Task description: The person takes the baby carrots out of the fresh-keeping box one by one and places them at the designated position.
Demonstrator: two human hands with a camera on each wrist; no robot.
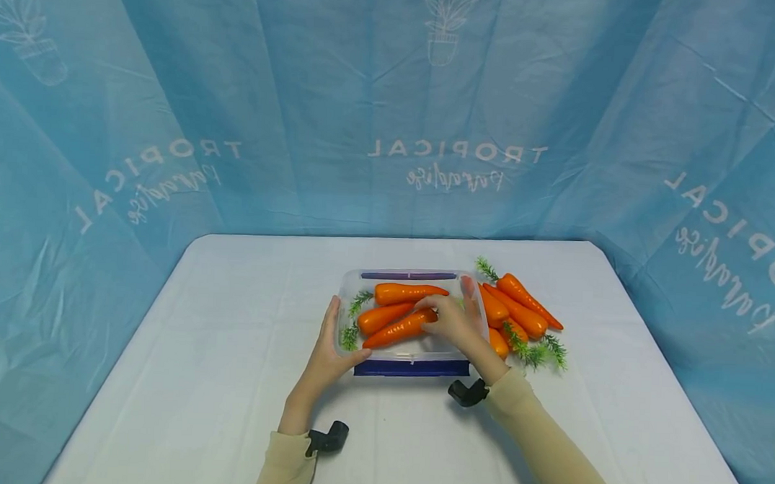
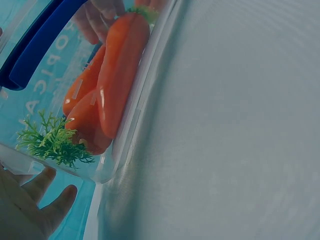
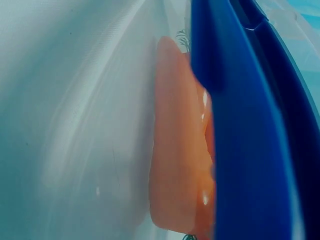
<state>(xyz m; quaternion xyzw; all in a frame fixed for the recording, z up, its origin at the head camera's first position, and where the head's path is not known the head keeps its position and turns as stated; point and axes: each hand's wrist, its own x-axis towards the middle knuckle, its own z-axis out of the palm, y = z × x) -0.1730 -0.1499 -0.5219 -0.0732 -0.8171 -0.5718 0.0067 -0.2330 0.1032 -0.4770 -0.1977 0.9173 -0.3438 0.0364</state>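
A clear plastic container (image 1: 392, 351) with blue clip flaps stands on the table and has three orange carrots in it. My left hand (image 1: 329, 355) rests against its left side, fingers straight along the wall and thumb at the front corner. In the left wrist view, spread fingers (image 2: 60, 202) of this hand show beside the container wall. Inside the container, my right hand (image 1: 452, 320) holds the thick end of the front carrot (image 1: 398, 330), whose tip points left. Behind it lie a middle carrot (image 1: 384, 317) and a back carrot (image 1: 407, 293), both with thick ends left.
More carrots (image 1: 521, 305) with green leafy tops (image 1: 532, 353) lie in a pile right of the container. A white cloth covers the table (image 1: 225, 379). Blue printed curtains (image 1: 315, 109) hang behind and at both sides.
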